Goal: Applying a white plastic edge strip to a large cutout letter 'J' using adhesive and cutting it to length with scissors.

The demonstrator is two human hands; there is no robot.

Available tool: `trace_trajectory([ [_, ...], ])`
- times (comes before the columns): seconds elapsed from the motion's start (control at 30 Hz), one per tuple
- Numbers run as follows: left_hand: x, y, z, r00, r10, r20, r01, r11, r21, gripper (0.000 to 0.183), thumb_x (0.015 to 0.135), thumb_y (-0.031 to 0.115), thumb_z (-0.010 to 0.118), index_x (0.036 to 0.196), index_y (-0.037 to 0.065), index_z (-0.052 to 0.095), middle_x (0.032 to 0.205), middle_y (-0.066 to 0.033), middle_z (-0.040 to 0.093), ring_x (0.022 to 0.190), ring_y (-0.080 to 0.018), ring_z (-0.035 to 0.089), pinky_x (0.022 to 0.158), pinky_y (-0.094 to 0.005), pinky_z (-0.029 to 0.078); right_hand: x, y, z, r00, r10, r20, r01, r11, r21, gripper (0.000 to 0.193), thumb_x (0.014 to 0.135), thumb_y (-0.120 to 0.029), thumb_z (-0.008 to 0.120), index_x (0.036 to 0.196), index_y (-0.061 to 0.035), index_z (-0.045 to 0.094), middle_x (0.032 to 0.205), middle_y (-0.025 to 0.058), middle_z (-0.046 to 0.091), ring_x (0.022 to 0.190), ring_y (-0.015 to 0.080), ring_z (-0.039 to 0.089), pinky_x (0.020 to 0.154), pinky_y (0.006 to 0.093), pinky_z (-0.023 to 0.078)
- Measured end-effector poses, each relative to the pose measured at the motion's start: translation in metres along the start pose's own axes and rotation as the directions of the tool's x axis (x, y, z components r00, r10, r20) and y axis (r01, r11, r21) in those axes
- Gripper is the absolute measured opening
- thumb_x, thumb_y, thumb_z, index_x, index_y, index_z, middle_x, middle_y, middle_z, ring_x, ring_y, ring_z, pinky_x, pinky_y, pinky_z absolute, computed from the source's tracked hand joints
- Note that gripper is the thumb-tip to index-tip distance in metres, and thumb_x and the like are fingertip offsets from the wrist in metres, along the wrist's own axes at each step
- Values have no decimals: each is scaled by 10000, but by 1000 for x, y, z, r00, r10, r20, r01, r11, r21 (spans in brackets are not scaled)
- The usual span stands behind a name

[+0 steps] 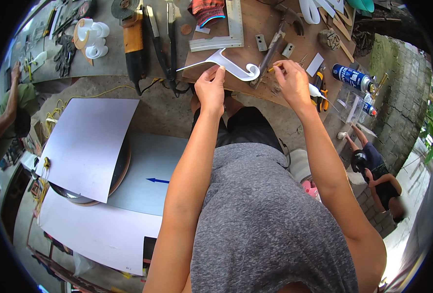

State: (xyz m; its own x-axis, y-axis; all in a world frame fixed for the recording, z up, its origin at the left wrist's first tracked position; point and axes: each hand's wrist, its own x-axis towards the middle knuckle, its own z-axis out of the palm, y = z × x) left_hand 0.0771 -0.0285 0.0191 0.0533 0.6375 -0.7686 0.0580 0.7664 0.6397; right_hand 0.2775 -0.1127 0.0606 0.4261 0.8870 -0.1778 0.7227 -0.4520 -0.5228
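My left hand (210, 90) pinches a white curved piece (234, 67), shaped like an ornate letter with a curled end and a long thin tail. It is held up at the near edge of the wooden work board. A little to the right, my right hand (293, 84) is closed on a thin yellow stick-like tool (274, 67), most of it hidden by the fingers. The tool is apart from the white piece. Just beyond the curl lies a dark metal bar (271, 52) on the board. A metal square (226, 43) rests behind the white piece.
An orange and black power tool (133, 39) and long black-handled tools (163, 49) lie to the left. On the right are pliers (320, 88), a white nozzle bottle (316, 91) and a blue gas can (351, 78). White sheets (89, 146) stand low at left. Other people are at both sides.
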Motion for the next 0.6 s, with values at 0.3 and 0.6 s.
trace_trajectory([
  [0.3, -3, 2, -2, 1000, -3, 5, 3, 997, 76, 442, 923, 239, 723, 1231, -67, 643, 1057, -87, 687, 889, -146, 592, 835, -297, 486, 17, 2, 15, 996, 32, 85, -21, 991, -133, 207, 886, -235, 697, 948, -40, 666, 886, 106, 664, 900, 316, 626, 810, 444, 456],
  [0.6, 0, -1, -5, 1000, -13, 21, 12, 998, 65, 452, 937, 235, 717, 1237, -90, 625, 1087, -88, 683, 885, -136, 594, 827, -279, 483, -93, -17, -13, 938, 339, -73, -316, 922, 224, 197, 871, -107, 713, 1017, -31, 604, 856, 100, 630, 687, 269, 594, 659, 384, 486],
])
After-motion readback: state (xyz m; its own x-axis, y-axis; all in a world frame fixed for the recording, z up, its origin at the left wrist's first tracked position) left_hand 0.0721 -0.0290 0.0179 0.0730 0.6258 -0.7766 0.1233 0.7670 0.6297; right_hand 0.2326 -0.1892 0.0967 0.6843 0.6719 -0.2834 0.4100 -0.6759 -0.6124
